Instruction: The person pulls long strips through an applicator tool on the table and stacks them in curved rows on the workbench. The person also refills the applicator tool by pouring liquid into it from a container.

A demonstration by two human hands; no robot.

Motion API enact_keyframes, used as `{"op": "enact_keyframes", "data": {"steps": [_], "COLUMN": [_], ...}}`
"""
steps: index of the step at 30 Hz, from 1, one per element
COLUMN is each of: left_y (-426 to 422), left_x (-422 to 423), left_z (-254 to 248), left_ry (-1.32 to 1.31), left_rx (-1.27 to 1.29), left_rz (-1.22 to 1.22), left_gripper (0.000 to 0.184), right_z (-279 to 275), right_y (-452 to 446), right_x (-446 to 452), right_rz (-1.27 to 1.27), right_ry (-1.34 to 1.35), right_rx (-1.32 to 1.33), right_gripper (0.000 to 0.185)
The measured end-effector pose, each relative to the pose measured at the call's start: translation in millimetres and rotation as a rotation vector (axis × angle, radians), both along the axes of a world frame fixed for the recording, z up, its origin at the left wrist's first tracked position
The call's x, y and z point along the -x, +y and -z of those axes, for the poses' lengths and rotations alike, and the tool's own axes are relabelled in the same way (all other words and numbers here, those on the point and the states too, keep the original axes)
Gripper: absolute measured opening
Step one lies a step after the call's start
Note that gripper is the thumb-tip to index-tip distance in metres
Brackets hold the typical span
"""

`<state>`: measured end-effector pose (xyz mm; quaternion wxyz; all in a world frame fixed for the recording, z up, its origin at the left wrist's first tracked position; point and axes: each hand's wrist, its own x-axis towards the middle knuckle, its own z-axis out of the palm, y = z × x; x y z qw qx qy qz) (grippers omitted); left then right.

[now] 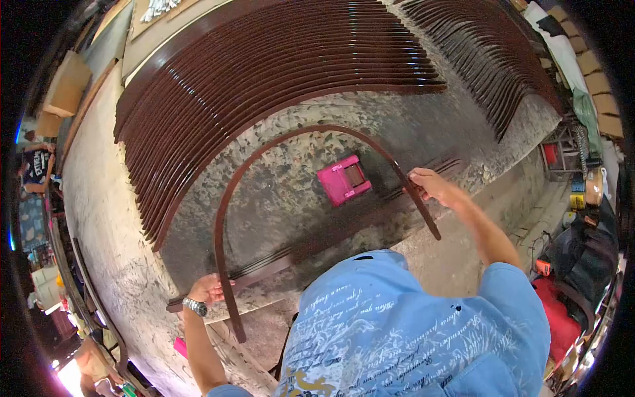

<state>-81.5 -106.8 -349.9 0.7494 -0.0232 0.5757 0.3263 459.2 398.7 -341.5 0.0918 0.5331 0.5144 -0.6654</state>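
A long brown strip (322, 128), bent into an arch, spans the space in front of me with its two ends toward my body. My left hand (208, 289), with a watch on the wrist, is closed round the strip's left leg near its end. On the right leg, my right hand (430, 185) grips the strip with thumb and fingers. Inside the arch a pink box (344, 180) with an opening in its top sits on the paint-stained table (291, 155). Straight brown strips (311, 241) lie along the table's near edge, below the arch.
Many curved brown strips (278, 73) lie in a close-packed row across the back, with a second row (483, 59) at the far right. Cardboard boxes (68, 85) stand at left. A black bag (579, 255) is at right. Another person (38, 169) is at the far left.
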Motion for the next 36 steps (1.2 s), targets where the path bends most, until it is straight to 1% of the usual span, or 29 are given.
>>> {"op": "enact_keyframes", "data": {"steps": [3, 4, 6, 8, 9, 11, 12, 13, 15, 17, 18, 19, 21, 23, 24, 25, 28, 29, 31, 33, 35, 36], "left_y": [12.7, 19.3, 23.9, 22.7, 20.9, 15.8, 13.1, 8.4, -22.1, -46.1, -68.0, -98.0, -182.9, -212.6, -230.5, -250.9, -293.3, -300.1, -310.0, -318.0, -325.0, -327.2], "left_x": [-17.8, -18.2, -15.3, -7.6, 1.0, 23.1, 38.6, 57.7, 102.7, 136.2, 156.3, 181.1, 255.3, 256.4, 257.3, 261.6, 255.1, 251.2, 244.2, 239.2, 236.2, 234.4], "left_z": [-2.4, -7.5, -17.8, -25.6, -31.6, -48.9, -62.3, -72.7, -78.9, -111.2, -120.7, -127.8, -124.4, -168.0, -182.2, -192.5, -219.6, -226.4, -237.3, -242.7, -245.3, -243.1], "left_ry": [0.035, -0.020, 0.095, 0.198, 0.338, 0.613, 0.702, 0.791, 1.033, 1.257, 1.371, 1.484, 1.614, 1.829, 1.871, 1.865, 1.848, 1.839, 1.821, 1.796, 1.772, 1.761], "left_rx": [0.013, 0.029, -0.018, -0.065, -0.074, -0.089, -0.055, -0.020, -0.194, -0.101, -0.108, -0.115, 0.206, 0.369, 0.486, 0.625, 1.018, 1.103, 1.226, 1.311, 1.365, 1.379], "left_rz": [-0.020, -0.077, -0.067, -0.099, -0.107, -0.120, -0.065, -0.008, 0.165, 0.379, 0.474, 0.569, 0.635, 1.089, 1.168, 1.174, 1.150, 1.143, 1.125, 1.117, 1.119, 1.122], "left_gripper": [0.036, 0.039, 0.039, 0.037, 0.035, 0.031, 0.030, 0.028, 0.020, 0.018, 0.019, 0.021, 0.022, 0.019, 0.019, 0.019, 0.019, 0.019, 0.020, 0.020, 0.020, 0.020], "right_z": [14.8, 14.5, 11.4, 6.1, 4.9, 7.2, 2.9, -8.0, -35.7, -48.5, -50.6, -46.2, -34.7, -42.1, -42.1, -41.7, -48.5, -49.6, -48.9, -47.5, -37.3, -34.0], "right_y": [-2.8, -1.4, 4.9, 21.4, 29.8, 45.0, 48.9, 53.1, 56.7, 46.5, 41.0, 33.1, 11.1, -25.7, -42.1, -58.0, -104.0, -117.8, -139.6, -146.3, -150.1, -149.4], "right_x": [-2.6, -2.1, 2.1, 0.9, 0.8, 4.2, 9.8, 18.4, 39.4, 60.8, 72.1, 81.8, 101.7, 130.0, 144.4, 158.5, 193.9, 203.6, 220.9, 227.5, 230.3, 229.9], "right_rz": [-0.022, -0.012, 0.006, -0.023, -0.035, -0.140, -0.082, -0.170, -0.352, -0.454, -0.507, -0.564, -0.681, -0.653, -0.649, -0.643, -0.655, -0.660, -0.692, -0.705, -0.693, -0.717], "right_ry": [0.066, 0.019, -0.077, -0.048, -0.035, 0.080, 0.084, 0.022, -0.108, -0.144, -0.160, -0.121, -0.040, 0.073, 0.078, 0.083, 0.272, 0.336, 0.335, 0.336, 0.368, 0.333], "right_rx": [0.011, -0.037, -0.132, -0.166, -0.181, -0.476, -0.551, -0.673, -0.912, -1.000, -1.045, -1.128, -1.296, -1.365, -1.392, -1.419, -1.499, -1.513, -1.446, -1.443, -1.454, -1.441], "right_gripper": [0.022, 0.021, 0.021, 0.018, 0.017, 0.024, 0.024, 0.023, 0.022, 0.020, 0.019, 0.017, 0.012, 0.006, 0.006, 0.007, 0.015, 0.017, 0.019, 0.020, 0.020, 0.020]}}
